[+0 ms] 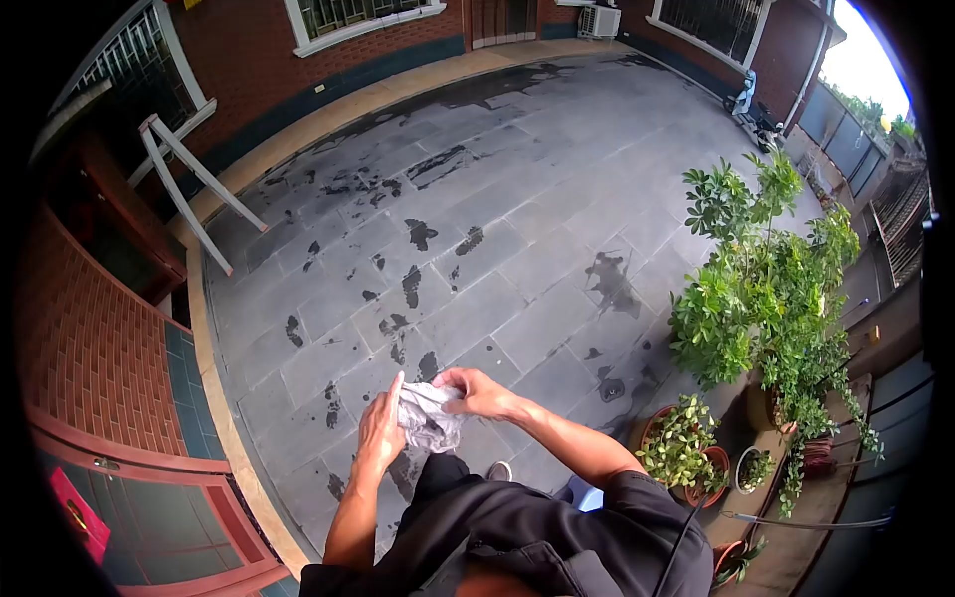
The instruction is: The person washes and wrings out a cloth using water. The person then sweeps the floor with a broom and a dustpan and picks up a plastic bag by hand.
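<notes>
A crumpled whitish cloth is bunched between my two hands, in front of my body above the paving. My left hand grips its left side, with the fingers pointing up along its edge. From the right, my right hand pinches the cloth's upper right part between thumb and fingers. Loose folds hang below both hands. Part of a light blue plastic thing shows on the ground beside my right side, mostly hidden by my dark clothing.
Wet patches mark the grey paving. Potted plants line the right side. A pale A-shaped frame stands at the left, near a red-framed door. A scooter is parked at the far right.
</notes>
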A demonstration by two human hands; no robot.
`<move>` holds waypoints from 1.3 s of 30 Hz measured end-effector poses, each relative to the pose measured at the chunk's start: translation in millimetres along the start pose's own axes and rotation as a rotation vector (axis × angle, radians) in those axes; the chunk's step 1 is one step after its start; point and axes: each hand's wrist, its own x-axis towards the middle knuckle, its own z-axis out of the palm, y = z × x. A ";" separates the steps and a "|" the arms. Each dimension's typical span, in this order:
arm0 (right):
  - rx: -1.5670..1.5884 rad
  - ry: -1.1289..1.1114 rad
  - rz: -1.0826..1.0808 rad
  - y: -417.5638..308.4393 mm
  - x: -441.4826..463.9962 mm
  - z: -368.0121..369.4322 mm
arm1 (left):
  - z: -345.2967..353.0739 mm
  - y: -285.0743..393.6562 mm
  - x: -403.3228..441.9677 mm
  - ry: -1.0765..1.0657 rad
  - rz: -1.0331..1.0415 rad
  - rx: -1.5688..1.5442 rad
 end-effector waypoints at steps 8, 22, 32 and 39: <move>0.426 0.310 -0.027 -37.7 124.6 -154.1 | 25.2 -89.3 241.0 -0.170 0.106 -0.431; 0.759 0.665 -0.239 -80.2 244.6 -420.8 | 33.2 46.6 630.6 -0.549 0.479 -0.566; 1.062 0.518 -0.520 -81.0 343.3 -668.8 | 66.9 39.1 845.2 -0.374 0.192 -1.013; 0.684 0.603 -0.160 -75.3 415.0 -798.1 | 72.0 26.2 989.6 -0.285 -0.125 -1.562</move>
